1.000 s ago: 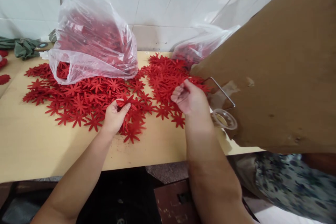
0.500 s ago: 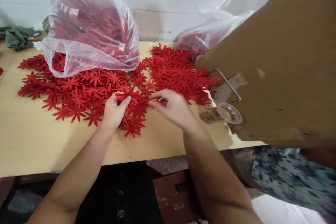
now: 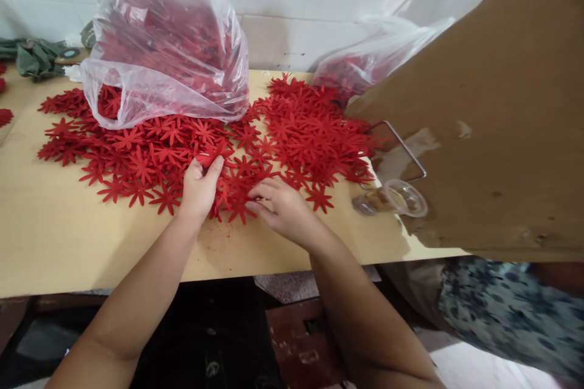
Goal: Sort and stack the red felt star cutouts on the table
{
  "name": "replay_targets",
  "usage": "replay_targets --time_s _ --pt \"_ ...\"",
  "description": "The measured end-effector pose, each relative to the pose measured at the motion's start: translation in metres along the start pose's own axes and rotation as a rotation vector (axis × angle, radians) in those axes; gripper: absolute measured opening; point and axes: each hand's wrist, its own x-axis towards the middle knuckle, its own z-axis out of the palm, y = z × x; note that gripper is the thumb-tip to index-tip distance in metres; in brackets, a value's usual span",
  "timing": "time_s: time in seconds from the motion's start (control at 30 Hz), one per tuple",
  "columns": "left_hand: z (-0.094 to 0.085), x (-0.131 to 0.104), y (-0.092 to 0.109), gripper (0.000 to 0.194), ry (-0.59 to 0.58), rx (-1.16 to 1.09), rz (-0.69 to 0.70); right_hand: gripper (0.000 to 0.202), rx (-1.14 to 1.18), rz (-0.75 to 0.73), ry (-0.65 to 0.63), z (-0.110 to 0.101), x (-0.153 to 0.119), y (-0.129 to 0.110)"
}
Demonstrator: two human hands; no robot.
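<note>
My left hand (image 3: 201, 187) is closed, thumb on top, around red flower-shaped cutouts (image 3: 213, 153) with long narrow petals. How many it holds is unclear. My right hand (image 3: 286, 211) is low over the table with thumb and fingers drawn together, beside the front of the red cutouts. What is between those fingertips, if anything, is too small to make out. Loose flower cutouts (image 3: 137, 161) spread left of and under my left hand. Another heap of cutouts (image 3: 303, 124) lies beyond my right hand, with a single cutout (image 3: 320, 197) at its front edge.
A clear plastic bag (image 3: 168, 42) full of red cutouts stands at the back; a second bag (image 3: 360, 67) is farther right. On the right, a brown board (image 3: 493, 134) leans by a metal wire handle (image 3: 406, 149) and a clear plastic cup (image 3: 390, 199). Someone's patterned clothing (image 3: 506, 310) shows below it.
My right hand has come down and slightly left, toward the front of the cutouts. A single cutout now shows where that hand was. My left hand keeps its hold, and the view has shifted slightly.
</note>
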Motion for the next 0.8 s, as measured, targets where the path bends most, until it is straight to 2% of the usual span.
replay_targets --time_s 0.13,0.3,0.4,0.47,0.53,0.63,0.7,0.77,0.8 --pt "-0.001 0.002 -0.002 0.01 0.019 0.036 -0.013 0.01 0.155 0.099 0.096 -0.018 0.0 0.006" --pt "-0.002 0.003 -0.004 0.01 0.003 0.035 -0.012 0.013 0.324 0.217 0.138 -0.021 0.0 0.013" --pt "-0.003 0.004 -0.005 0.012 0.003 0.057 0.024 0.01 0.362 0.266 0.26 -0.029 0.004 0.026" --pt "-0.003 0.005 -0.006 0.013 -0.012 0.068 0.053 0.008 0.286 0.319 0.416 -0.043 0.01 0.044" --pt "-0.003 0.006 -0.007 0.013 -0.018 0.077 0.07 0.008 0.116 0.417 0.581 -0.061 0.017 0.064" --pt "-0.004 0.006 -0.006 0.011 0.018 0.089 0.082 0.031 -0.145 0.525 0.665 -0.08 0.019 0.079" --pt "-0.003 0.006 -0.004 0.011 0.034 0.083 0.09 0.045 -0.174 0.451 0.653 -0.076 0.015 0.068" --pt "-0.002 0.005 -0.003 0.01 0.026 0.078 0.105 0.042 -0.036 0.281 0.597 -0.055 0.006 0.044" --pt "-0.001 0.004 -0.002 0.009 0.019 0.083 0.113 0.042 0.074 0.191 0.456 -0.041 0.002 0.029"
